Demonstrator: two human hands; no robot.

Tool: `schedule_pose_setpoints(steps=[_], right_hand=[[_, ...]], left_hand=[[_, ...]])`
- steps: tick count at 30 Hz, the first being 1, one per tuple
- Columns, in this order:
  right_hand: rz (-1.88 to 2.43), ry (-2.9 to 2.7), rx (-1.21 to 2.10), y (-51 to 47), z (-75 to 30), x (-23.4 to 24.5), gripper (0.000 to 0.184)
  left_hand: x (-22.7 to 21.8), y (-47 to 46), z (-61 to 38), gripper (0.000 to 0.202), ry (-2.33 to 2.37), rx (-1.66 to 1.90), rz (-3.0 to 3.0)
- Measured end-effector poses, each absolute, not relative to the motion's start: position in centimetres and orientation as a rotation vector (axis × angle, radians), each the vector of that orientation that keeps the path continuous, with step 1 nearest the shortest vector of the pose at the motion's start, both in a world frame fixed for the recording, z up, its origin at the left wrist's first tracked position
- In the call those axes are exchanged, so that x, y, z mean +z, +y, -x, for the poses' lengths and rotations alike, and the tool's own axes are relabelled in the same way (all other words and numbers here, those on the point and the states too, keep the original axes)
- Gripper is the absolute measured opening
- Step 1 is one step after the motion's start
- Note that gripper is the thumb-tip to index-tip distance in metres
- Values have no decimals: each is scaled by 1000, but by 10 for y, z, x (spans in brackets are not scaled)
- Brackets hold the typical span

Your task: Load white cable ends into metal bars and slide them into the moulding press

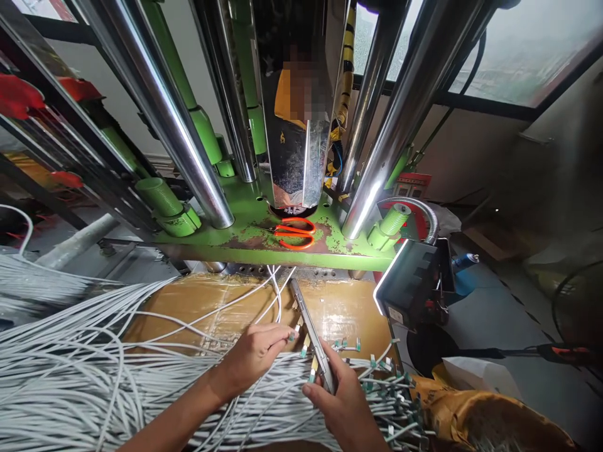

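Steady the metal bar [308, 326], clasped in the right hand [343, 392], toward eleven o'clock; squarely align the green-tipped piece [293, 337] pinched by the left hand [260, 346].

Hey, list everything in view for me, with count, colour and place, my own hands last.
Scissors: one, orange handles, on the plate
Plate: one, worn green, across the centre
Columns: several, silver, rising above the plate
Windows: several, pale, along the top
Lamp: one, dark housing, right of the worktop
Worktop: one, brown, below the plate
Cables: many, whitish, lower left and centre
Connectors: many, green, mostly right of centre
Bar: one, grey, in your right hand
Bag: one, brown, lower right
Left hand: one, bare, beside the bar
Right hand: one, bare, gripping the bar
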State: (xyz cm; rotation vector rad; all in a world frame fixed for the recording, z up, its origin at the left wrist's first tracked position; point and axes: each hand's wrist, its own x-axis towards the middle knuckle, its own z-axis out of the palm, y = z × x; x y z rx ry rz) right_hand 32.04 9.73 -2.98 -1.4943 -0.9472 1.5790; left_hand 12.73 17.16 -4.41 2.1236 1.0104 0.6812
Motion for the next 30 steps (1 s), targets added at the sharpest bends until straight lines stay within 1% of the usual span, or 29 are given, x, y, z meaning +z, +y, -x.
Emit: schedule_pose_setpoints(steps=[10,15,19,23,26,28,30], right_hand=[[1530,-1062,1541,98,-321,-34,67],[1550,-1194,1470,99,-321,-21,64],[1568,-1174,1488,99,-330,-17,62],[1650,-1175,1472,96,-345,-17,67],[1609,-1094,1539,94,-350,-14,68],[1594,-1049,1577,94,-351,-14,71],[1590,-1025,1608,95,-350,-14,74]], left_hand=[[-50,176,-125,31,927,735,-2124],[-46,177,-135,28,1085,713,-2032],[-31,174,-139,28,1266,748,-1699],[-18,171,-129,32,1203,876,-1314],[-15,171,-125,25,1212,982,-1079],[-17,172,-128,25,1248,946,-1129],[-22,176,-133,22,1263,853,-1401]])
